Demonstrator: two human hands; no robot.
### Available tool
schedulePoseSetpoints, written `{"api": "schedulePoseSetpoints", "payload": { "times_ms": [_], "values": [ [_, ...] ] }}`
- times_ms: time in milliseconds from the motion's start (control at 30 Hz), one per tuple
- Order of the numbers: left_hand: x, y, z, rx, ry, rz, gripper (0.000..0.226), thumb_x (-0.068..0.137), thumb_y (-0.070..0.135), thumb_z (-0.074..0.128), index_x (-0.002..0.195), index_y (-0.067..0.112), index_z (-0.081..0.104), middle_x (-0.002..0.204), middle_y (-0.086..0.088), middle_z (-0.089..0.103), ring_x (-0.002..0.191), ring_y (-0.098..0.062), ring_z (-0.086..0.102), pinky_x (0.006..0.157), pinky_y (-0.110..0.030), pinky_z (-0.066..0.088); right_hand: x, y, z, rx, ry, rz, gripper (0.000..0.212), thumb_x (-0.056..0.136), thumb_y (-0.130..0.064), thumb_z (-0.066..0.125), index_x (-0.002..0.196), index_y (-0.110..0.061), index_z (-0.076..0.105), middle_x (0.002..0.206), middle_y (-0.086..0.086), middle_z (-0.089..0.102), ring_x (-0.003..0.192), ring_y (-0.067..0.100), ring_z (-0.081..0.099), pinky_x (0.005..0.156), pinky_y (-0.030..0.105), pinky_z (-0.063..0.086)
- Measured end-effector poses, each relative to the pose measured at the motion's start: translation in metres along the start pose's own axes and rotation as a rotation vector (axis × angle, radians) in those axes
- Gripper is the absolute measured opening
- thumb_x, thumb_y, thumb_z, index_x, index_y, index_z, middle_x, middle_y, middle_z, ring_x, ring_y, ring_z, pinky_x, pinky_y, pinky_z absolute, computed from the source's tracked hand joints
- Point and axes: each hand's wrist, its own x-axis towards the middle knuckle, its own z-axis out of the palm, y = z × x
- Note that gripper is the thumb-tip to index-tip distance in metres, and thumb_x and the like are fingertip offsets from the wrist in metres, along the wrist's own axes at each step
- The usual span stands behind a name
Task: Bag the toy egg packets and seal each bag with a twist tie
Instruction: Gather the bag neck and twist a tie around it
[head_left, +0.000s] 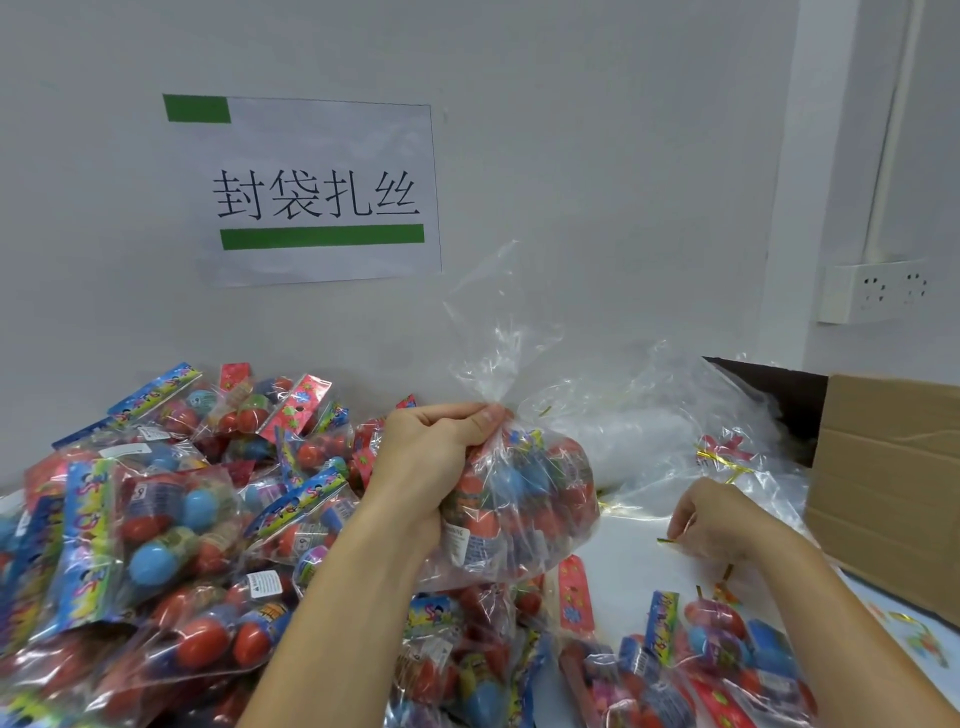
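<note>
**Mia:** Head camera first. What do you see?

**Ben:** The left hand (441, 447) is holding up a clear bag (519, 493) full of toy egg packets. Its fingers are curled tight around the bag's neck, with the thumb pressed on top. The loose top of the bag sticks up above the fist like a fan.

**Mia:** Where is the bag?

**Ben:** In the middle, lifted over the white table (623, 551), just right of the big pile of packets (156, 519).

**Mia:** And the other hand?

**Ben:** The right hand (711, 519) is low over the table. Its fingertips pinch a thin gold twist tie (666, 541). More gold ties (722, 462) lie near the empty bags (649, 441), next to a cardboard box (883, 483).

**Mia:** How will the bag feel?

**Ben:** I think it is a bit heavy, because many eggs are inside. The plastic looks thin, soft and slippery, so it could slide out of the hand. The eggs look hard, so they should not squash.

**Mia:** Where is best to hold it?

**Ben:** Right at the neck, where the plastic is bunched. I think the tie should go around there, close to the fist. The tie is tiny and bendy, so a fingertip pinch suits it.
</note>
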Motion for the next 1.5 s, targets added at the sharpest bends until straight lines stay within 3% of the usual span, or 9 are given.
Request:
{"api": "schedulePoseSetpoints", "payload": {
  "times_ms": [133, 333, 400, 600, 733, 900, 1033, 1167, 1500],
  "values": [
    [0.000, 0.000, 0.000, 0.008, 0.000, -0.006, 0.008, 0.080, 0.007, 0.077, 0.087, 0.005, 0.079, 0.083, -0.009, 0.077, 0.070, -0.019, 0.075, 0.056, -0.025, 0.057, -0.002, -0.019, -0.016, 0.096, 0.096, -0.132, 0.015, 0.091, -0.012, 0.067, 0.079, -0.009, 0.076, 0.085, 0.003, 0.075, 0.073, 0.009, 0.062, 0.065, 0.023, 0.051],
    [-0.002, 0.000, 0.003, -0.008, -0.005, 0.022, 0.005, 0.079, 0.007, 0.077, 0.083, 0.007, 0.079, 0.082, -0.008, 0.078, 0.069, -0.016, 0.074, 0.056, -0.023, 0.056, -0.039, -0.081, -0.052, 0.542, 0.292, -0.401, 0.008, 0.091, -0.015, 0.071, 0.086, -0.017, 0.077, 0.070, -0.010, 0.071, 0.063, 0.001, 0.063, 0.055, 0.010, 0.043],
    [-0.003, 0.000, 0.004, -0.002, 0.001, 0.038, 0.004, 0.078, 0.007, 0.078, 0.078, 0.011, 0.080, 0.081, -0.007, 0.078, 0.071, -0.017, 0.075, 0.059, -0.025, 0.057, -0.055, -0.100, -0.061, 0.625, 0.290, -0.468, 0.007, 0.089, -0.014, 0.074, 0.087, -0.019, 0.077, 0.069, -0.005, 0.073, 0.060, 0.002, 0.064, 0.056, 0.008, 0.045],
    [-0.004, -0.004, 0.009, 0.114, 0.022, 0.137, 0.015, 0.079, 0.009, 0.080, 0.070, 0.021, 0.081, 0.077, -0.009, 0.077, 0.072, -0.022, 0.070, 0.075, -0.042, 0.060, -0.088, -0.135, -0.069, 0.765, 0.243, -0.544, 0.013, 0.079, -0.011, 0.083, 0.084, -0.020, 0.075, 0.072, 0.002, 0.075, 0.067, 0.017, 0.072, 0.067, 0.035, 0.059],
    [-0.005, -0.005, 0.009, 0.134, 0.015, 0.185, 0.023, 0.079, 0.009, 0.080, 0.066, 0.028, 0.081, 0.076, -0.008, 0.076, 0.069, -0.018, 0.068, 0.068, -0.032, 0.058, -0.093, -0.144, -0.066, 0.784, 0.222, -0.523, 0.014, 0.080, -0.011, 0.083, 0.082, -0.020, 0.072, 0.074, -0.002, 0.076, 0.068, 0.026, 0.073, 0.047, 0.026, 0.053],
    [-0.004, -0.005, 0.009, 0.099, 0.008, 0.192, 0.019, 0.076, 0.008, 0.082, 0.067, 0.024, 0.081, 0.074, -0.006, 0.076, 0.067, -0.015, 0.068, 0.063, -0.024, 0.058, -0.094, -0.144, -0.065, 0.844, 0.189, -0.516, 0.014, 0.082, -0.008, 0.080, 0.086, -0.018, 0.071, 0.075, 0.001, 0.077, 0.063, 0.024, 0.067, 0.045, 0.019, 0.046],
    [-0.005, -0.005, 0.010, 0.075, -0.014, 0.193, 0.022, 0.076, 0.006, 0.081, 0.065, 0.025, 0.080, 0.074, -0.004, 0.076, 0.067, -0.015, 0.071, 0.065, -0.023, 0.060, -0.096, -0.143, -0.067, 0.873, 0.133, -0.514, 0.020, 0.083, -0.008, 0.079, 0.098, -0.016, 0.068, 0.080, 0.002, 0.077, 0.070, 0.017, 0.072, 0.051, 0.021, 0.052],
    [-0.006, -0.006, 0.011, 0.076, -0.033, 0.203, 0.018, 0.078, 0.006, 0.080, 0.069, 0.022, 0.081, 0.075, -0.006, 0.076, 0.067, -0.016, 0.070, 0.063, -0.024, 0.058, -0.098, -0.142, -0.069, 0.819, 0.139, -0.537, 0.031, 0.084, -0.008, 0.078, 0.112, -0.012, 0.064, 0.081, -0.002, 0.078, 0.079, 0.018, 0.075, 0.070, 0.032, 0.062],
    [-0.006, -0.005, 0.010, 0.099, -0.044, 0.206, 0.021, 0.077, 0.009, 0.080, 0.067, 0.028, 0.080, 0.073, -0.006, 0.076, 0.065, -0.015, 0.070, 0.063, -0.022, 0.058, -0.098, -0.141, -0.070, 0.813, 0.103, -0.592, 0.031, 0.085, -0.003, 0.075, 0.111, -0.018, 0.066, 0.081, -0.002, 0.078, 0.083, 0.017, 0.075, 0.083, 0.037, 0.060]
  ]
}}
